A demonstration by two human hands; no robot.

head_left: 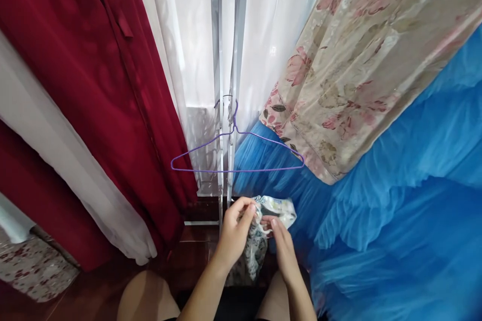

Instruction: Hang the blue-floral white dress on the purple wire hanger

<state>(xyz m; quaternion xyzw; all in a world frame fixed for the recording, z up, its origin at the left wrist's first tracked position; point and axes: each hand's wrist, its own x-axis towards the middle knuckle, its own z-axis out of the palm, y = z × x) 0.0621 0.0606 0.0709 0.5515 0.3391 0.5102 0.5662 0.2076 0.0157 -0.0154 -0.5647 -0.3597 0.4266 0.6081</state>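
Observation:
Low in the middle of the head view, a bunched patterned garment point(256, 256) in white, green and grey hangs from my two hands. My left hand point(238, 230) pinches its gathered upper edge between thumb and fingers. On the other side, my right hand point(280, 243) has its fingers closed on the fabric, near a loop of the cloth that sticks out to the right. The exact kind of garment cannot be made out. Above both hands, a purple wire hanger point(237, 170) hangs bare from the metal rack point(221, 150).
Dark red cloth point(150, 110) and white cloth hang at the left. A floral garment point(339, 95) and layered blue tulle point(406, 241) fill the right side. Behind the rack hangs a white curtain point(196, 35). My knees flank the reddish tiled floor point(194, 251).

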